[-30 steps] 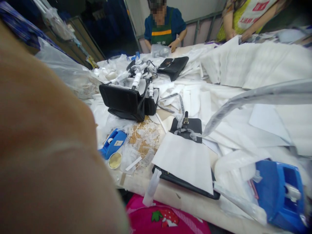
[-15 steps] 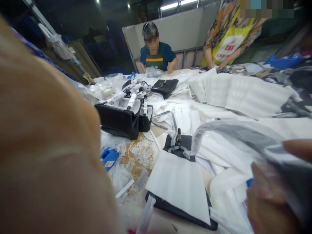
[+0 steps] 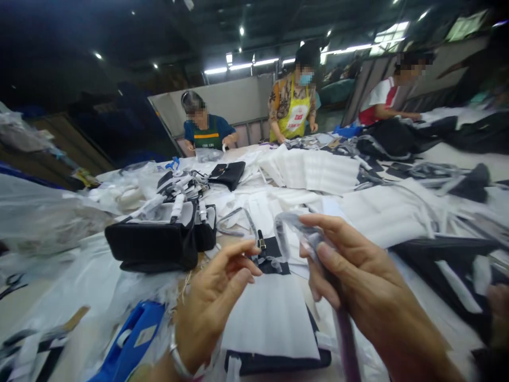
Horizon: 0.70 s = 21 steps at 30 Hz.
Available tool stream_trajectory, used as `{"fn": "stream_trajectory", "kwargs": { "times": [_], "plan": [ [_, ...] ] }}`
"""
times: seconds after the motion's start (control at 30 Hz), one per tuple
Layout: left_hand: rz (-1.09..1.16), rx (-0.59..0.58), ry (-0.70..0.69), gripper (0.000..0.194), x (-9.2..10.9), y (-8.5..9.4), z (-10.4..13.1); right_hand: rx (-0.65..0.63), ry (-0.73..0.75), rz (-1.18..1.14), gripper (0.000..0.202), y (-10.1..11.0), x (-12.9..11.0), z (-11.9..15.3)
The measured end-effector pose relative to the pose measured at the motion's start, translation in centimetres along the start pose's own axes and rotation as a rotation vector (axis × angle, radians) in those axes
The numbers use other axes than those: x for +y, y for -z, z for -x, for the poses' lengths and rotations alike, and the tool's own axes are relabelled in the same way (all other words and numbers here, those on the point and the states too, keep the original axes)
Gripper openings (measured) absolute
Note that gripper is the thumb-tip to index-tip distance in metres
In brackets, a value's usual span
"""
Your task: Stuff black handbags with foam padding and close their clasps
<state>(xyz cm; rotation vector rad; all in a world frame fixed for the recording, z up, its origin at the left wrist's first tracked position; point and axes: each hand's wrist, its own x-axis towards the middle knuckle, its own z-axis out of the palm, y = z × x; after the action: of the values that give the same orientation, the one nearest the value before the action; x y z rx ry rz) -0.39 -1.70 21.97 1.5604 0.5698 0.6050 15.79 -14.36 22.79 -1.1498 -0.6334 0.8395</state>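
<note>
My right hand point(image 3: 353, 270) grips a dark bag strap point(image 3: 287, 225) wrapped in clear plastic, its thumb and fingers closed round it. The strap arcs down to a black handbag point(image 3: 274, 362) lying flat on the table. A white foam sheet point(image 3: 270, 318) covers most of the bag body. Beyond the sheet shows its black flap point(image 3: 277, 254) with a gold-coloured buckle point(image 3: 261, 244). My left hand point(image 3: 217, 289), with a bracelet at the wrist, hovers over the near left of the flap. Its thumb and fingers are apart, and I see nothing held in them.
Two black bags point(image 3: 151, 241) point(image 3: 205, 233) stand to the left, with a blue plastic bottle point(image 3: 133, 339) nearer me. White foam sheets point(image 3: 310, 167) are heaped across the middle. Scissors point(image 3: 14, 284) lie far left. Several co-workers point(image 3: 209, 132) are across the table.
The view has swung right and up. My left arm, large and blurred at the left before, is now lower with the hand beside the flap. My right hand has moved inward, still holding the strap.
</note>
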Motion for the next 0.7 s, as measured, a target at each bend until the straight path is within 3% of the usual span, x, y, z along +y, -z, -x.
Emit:
{"fn": "stream_trajectory", "kwargs": {
  "times": [0.2,0.3,0.4,0.47,0.53,0.6,0.7],
  "plan": [
    [0.449,-0.241,0.309,0.045,-6.7,-4.3,-2.3,-0.023,-0.001,-0.178,0.045,0.0,1.8,-0.9],
    [0.712,-0.359,0.459,0.055,-7.8,-5.3,-3.4,-0.042,-0.015,-0.243,0.047,-0.5,3.8,0.3],
    [0.866,-0.258,0.529,0.048,-7.2,-5.4,-4.3,-0.120,-0.079,-0.276,0.042,-1.1,6.7,2.6],
    [0.897,-0.134,0.485,0.032,-6.6,-5.2,-4.4,-0.156,-0.137,-0.277,0.038,-1.6,8.8,4.2],
    [0.844,-0.057,0.430,0.022,-6.3,-4.6,-4.1,-0.191,-0.203,-0.264,0.037,-1.8,10.9,5.5],
    [0.740,-0.018,0.396,0.027,-6.4,-3.9,-3.6,-0.261,-0.294,-0.221,0.036,-1.4,12.8,6.1],
    [0.633,-0.026,0.379,0.028,-6.4,-2.6,-2.8,-0.273,-0.427,-0.119,0.032,0.6,15.7,5.1]
  ]
}}
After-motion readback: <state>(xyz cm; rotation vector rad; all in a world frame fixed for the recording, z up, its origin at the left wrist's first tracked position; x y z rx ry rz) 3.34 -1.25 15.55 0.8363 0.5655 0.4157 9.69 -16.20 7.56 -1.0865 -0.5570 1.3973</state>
